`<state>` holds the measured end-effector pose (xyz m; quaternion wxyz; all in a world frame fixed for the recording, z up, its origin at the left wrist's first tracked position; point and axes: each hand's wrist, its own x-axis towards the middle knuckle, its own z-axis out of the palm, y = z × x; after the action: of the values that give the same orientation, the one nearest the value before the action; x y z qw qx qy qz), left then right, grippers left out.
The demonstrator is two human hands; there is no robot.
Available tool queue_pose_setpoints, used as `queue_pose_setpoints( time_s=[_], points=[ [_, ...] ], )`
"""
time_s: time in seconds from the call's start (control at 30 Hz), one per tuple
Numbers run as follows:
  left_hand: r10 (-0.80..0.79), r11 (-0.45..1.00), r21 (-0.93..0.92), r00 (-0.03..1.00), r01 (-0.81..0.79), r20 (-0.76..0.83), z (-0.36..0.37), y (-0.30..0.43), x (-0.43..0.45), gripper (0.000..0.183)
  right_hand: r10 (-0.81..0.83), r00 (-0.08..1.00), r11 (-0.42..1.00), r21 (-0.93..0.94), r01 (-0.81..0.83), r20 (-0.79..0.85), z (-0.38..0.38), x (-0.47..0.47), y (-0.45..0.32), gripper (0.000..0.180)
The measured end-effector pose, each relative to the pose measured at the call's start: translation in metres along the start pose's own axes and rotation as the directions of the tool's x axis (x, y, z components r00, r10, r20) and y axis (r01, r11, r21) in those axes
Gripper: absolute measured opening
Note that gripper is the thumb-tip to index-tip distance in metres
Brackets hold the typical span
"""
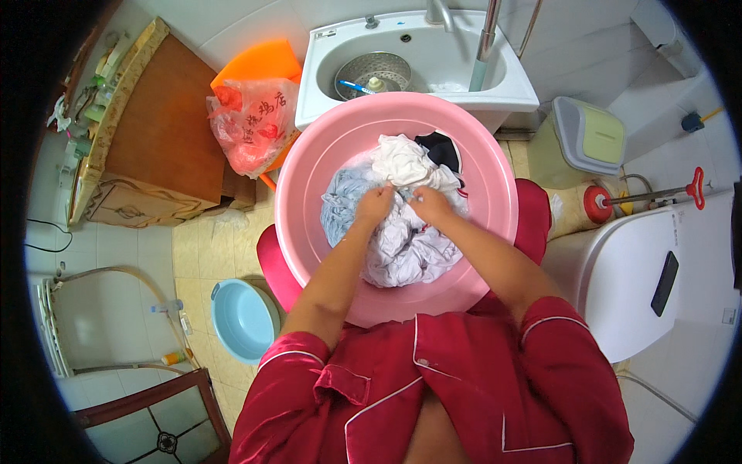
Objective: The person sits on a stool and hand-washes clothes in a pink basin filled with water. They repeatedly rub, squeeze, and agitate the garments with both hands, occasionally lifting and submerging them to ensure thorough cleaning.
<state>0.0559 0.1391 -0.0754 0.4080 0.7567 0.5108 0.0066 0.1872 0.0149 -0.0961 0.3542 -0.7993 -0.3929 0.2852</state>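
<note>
A large pink plastic basin rests before me, partly over my knees, with wet laundry inside. My left hand is curled around fabric between the light blue garment and the white cloth. Close by on the right, my right hand pinches part of the white laundry. A pale white garment is bunched below both hands, and a black piece with white trim lies at the upper right of the pile. The fingertips are partly hidden in the folds.
Behind the basin stands a white sink holding a metal strainer basket. A light blue basin sits on the floor at left. To the right are a toilet, a plunger and a lidded bin.
</note>
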Motion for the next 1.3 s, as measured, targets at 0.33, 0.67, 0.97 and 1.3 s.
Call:
queue_pose_setpoints(
  time_s=[0.33,0.67,0.97,1.3],
  points=[
    [0.546,0.825,0.276,0.823,-0.494,-0.158,-0.022,0.015,-0.199,0.023,-0.195,0.96,0.923,-0.293,0.248,0.199,-0.067,-0.169,-0.055,0.032],
    [0.467,0.731,0.556,0.884,-0.396,0.016,0.019,0.016,-0.12,0.042,0.211,0.974,0.925,-0.306,-0.226,-0.084,-0.016,-0.112,-0.056,0.047],
    [0.216,0.793,0.567,0.973,-0.223,0.082,0.035,0.045,-0.028,0.032,0.159,0.97,0.926,-0.314,-0.21,-0.182,-0.014,-0.037,-0.022,0.049],
    [0.24,0.835,0.506,0.971,-0.218,0.022,0.038,0.044,-0.02,0.033,-0.016,0.869,0.951,-0.276,-0.14,-0.495,-0.012,-0.063,-0.033,0.043]
  ],
)
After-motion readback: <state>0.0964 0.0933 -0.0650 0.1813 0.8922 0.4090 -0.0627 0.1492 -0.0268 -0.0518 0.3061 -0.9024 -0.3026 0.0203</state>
